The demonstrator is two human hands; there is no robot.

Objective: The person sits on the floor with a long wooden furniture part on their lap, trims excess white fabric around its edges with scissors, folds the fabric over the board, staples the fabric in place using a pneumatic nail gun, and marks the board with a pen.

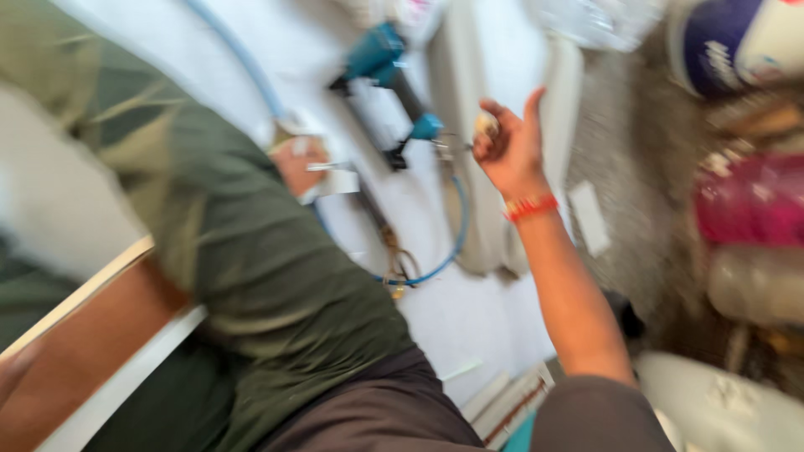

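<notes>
A workshop: a teal air nailer [381,79] with blue hose [251,71] lies on white boards [469,310], paint tubs [737,42] nearby.

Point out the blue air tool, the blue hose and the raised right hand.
blue air tool [377,54], head view, on its blue body.
blue hose [456,226], head view, on its curved loop.
right hand [511,146], head view, on the palm.

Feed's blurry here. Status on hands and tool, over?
Right hand raised, pinching a small pale object. Left hand mostly hidden by sleeve. Blue nail gun lying untouched, hose beside.

Right hand [509,149] raised, fingers curled
</notes>
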